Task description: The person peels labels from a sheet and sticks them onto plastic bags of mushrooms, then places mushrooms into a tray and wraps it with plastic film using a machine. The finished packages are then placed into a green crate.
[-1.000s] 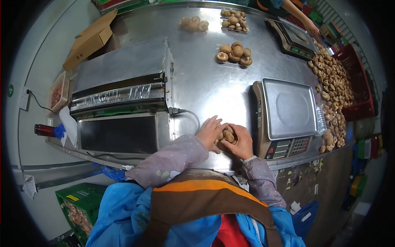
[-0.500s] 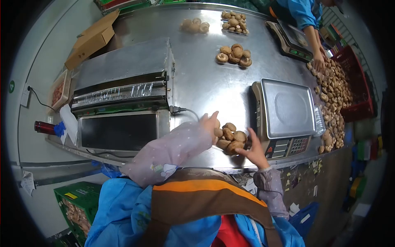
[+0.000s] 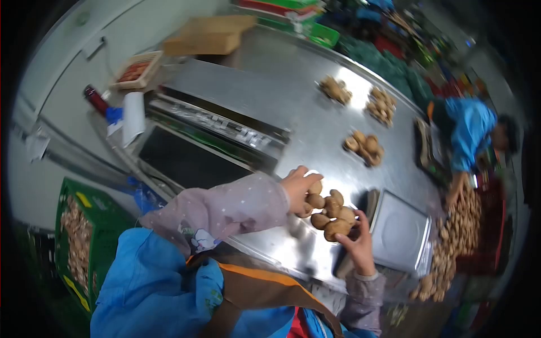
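A tray of brown mushrooms (image 3: 333,214), probably shiitake, is held between my two hands over the steel table (image 3: 307,127). My left hand (image 3: 301,188) grips its left end, fingers curled around the outer mushrooms. At the opposite end, my right hand (image 3: 359,242) has its thumb and fingers closed on the side. The mushrooms and hands cover most of the tray itself. Just right of my right hand is a weighing scale with a metal pan (image 3: 401,231). To the left of my left hand stands a film wrapping machine (image 3: 220,121) with a dark plate (image 3: 189,155).
Three mushroom packs (image 3: 364,147) sit farther back. A loose mushroom heap (image 3: 459,225) lies at right, where a co-worker's hand (image 3: 457,188) reaches in, near a second scale (image 3: 429,149). A cardboard box (image 3: 208,35) stands behind the wrapper; a green crate (image 3: 101,225) is at lower left.
My view has turned and tilted, so the table appears rotated. Both hands have closed in on the mushroom tray, which now looks raised off the table and shifted toward the wrapping machine.
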Demonstrator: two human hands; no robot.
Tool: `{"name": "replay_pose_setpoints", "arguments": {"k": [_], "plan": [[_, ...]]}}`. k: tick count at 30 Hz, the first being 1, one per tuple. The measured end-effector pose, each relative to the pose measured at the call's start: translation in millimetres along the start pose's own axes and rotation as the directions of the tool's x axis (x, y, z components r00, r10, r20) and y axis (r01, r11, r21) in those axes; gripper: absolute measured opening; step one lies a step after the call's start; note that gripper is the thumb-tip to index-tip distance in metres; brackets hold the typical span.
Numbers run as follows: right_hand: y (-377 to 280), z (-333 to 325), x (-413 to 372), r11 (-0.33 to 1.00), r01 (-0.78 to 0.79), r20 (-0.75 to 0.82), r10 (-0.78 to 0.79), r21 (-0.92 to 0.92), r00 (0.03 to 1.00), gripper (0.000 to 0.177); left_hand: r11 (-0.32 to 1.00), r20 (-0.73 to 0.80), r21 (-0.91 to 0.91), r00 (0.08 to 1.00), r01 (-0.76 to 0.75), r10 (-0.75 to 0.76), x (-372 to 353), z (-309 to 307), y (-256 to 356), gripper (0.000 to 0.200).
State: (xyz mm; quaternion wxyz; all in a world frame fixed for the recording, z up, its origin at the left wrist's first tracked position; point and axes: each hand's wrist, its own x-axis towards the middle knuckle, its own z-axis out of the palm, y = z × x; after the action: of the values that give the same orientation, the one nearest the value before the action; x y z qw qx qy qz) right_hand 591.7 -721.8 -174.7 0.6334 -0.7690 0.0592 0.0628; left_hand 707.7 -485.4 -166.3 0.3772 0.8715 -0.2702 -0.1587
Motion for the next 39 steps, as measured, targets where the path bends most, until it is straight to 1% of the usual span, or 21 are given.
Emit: {"name": "replay_pose_setpoints", "arguments": {"k": [1,5,9,15,17,19,21,22,24,25,26,27,28,29,31,33,34,35,37,38,39], "plan": [[-16,1,18,0.993,0.047,0.038,-0.043,-0.108,0.998,0.085,0.998,-0.086,-0.003,0.995,-0.057,0.057,3,-17,-9,0.081],[-95,43,101,0.998,-0.019,0.156,0.029,-0.063,0.987,0.082,0.998,-0.167,0.048,0.985,-0.028,0.036,4,-115,-37,0.086],[-144,116,192,0.989,-0.113,0.379,0.07,0.092,0.923,0.075,0.992,-0.2,0.122,0.98,0.025,0.0,10,-215,-99,0.096],[-139,217,293,0.971,-0.206,0.353,0.152,0.121,0.923,0.075,0.987,-0.177,0.079,0.976,0.141,-0.125,33,-294,-208,0.102],[-135,235,303,0.973,-0.23,0.293,0.212,0.026,0.932,0.068,0.989,-0.102,-0.086,0.986,0.123,-0.132,38,-299,-238,0.103],[-134,240,308,0.964,-0.262,0.259,0.266,-0.05,0.929,0.069,0.957,0.048,-0.206,0.979,0.204,-0.199,38,-301,-241,0.104],[-137,234,310,0.943,-0.255,0.242,0.304,-0.213,0.921,0.07,0.953,0.014,-0.201,0.973,0.226,-0.228,31,-305,-232,0.105],[-141,231,305,0.939,-0.253,0.262,0.311,-0.234,0.914,0.072,0.964,0.028,-0.202,0.985,0.172,-0.17,27,-308,-233,0.105],[-153,223,285,0.939,-0.096,0.197,0.168,-0.33,0.966,0.077,0.983,-0.036,-0.152,0.993,0.107,-0.113,21,-305,-248,0.097],[-161,212,269,0.825,0.098,0.178,0.004,-0.557,0.984,0.066,0.999,-0.122,0.034,0.992,-0.011,0.015,11,-308,-265,0.087],[-164,193,250,0.659,0.322,0.275,-0.177,-0.68,0.945,0.051,0.968,-0.176,0.227,0.973,-0.109,0.151,-6,-313,-284,0.076],[-168,172,230,0.472,0.421,0.391,-0.166,-0.775,0.905,0.038,0.893,0.004,0.405,0.977,-0.195,0.212,-28,-336,-292,0.069],[-169,160,208,0.433,0.526,0.491,-0.2,-0.732,0.848,0.033,0.779,0.203,0.542,0.949,-0.315,0.242,-52,-361,-288,0.062],[-156,161,196,0.456,0.509,0.487,-0.177,-0.73,0.856,0.033,0.738,0.239,0.59,0.944,-0.327,0.228,-78,-374,-272,0.054],[-141,162,176,0.213,0.6,0.552,-0.246,-0.771,0.797,0.03,0.7,0.279,0.626,0.937,-0.344,0.211,-95,-369,-265,0.048],[-128,186,183,0.27,0.602,0.533,-0.289,-0.752,0.795,0.036,0.511,0.221,0.712,0.845,-0.481,0.487,-90,-346,-278,0.035],[-123,196,189,0.322,0.593,0.509,-0.313,-0.738,0.802,0.031,0.505,0.182,0.715,0.826,-0.484,0.534,-80,-333,-283,0.028],[-116,202,193,0.374,0.581,0.479,-0.334,-0.723,0.812,0.026,0.503,0.193,0.711,0.824,-0.492,0.533,-74,-324,-282,0.028],[-92,210,199,0.504,0.54,0.31,-0.471,-0.674,0.826,0.015,0.65,0.112,0.642,0.888,-0.407,0.445,-68,-307,-274,0.034],[-89,209,197,0.535,0.503,0.287,-0.437,-0.679,0.853,0.007,0.685,0.145,0.658,0.945,-0.314,0.294,-70,-308,-264,0.028],[-87,205,190,0.541,0.496,0.288,-0.425,-0.679,0.858,0.007,0.692,0.15,0.649,0.945,-0.316,0.29,-78,-308,-265,0.028]]}}
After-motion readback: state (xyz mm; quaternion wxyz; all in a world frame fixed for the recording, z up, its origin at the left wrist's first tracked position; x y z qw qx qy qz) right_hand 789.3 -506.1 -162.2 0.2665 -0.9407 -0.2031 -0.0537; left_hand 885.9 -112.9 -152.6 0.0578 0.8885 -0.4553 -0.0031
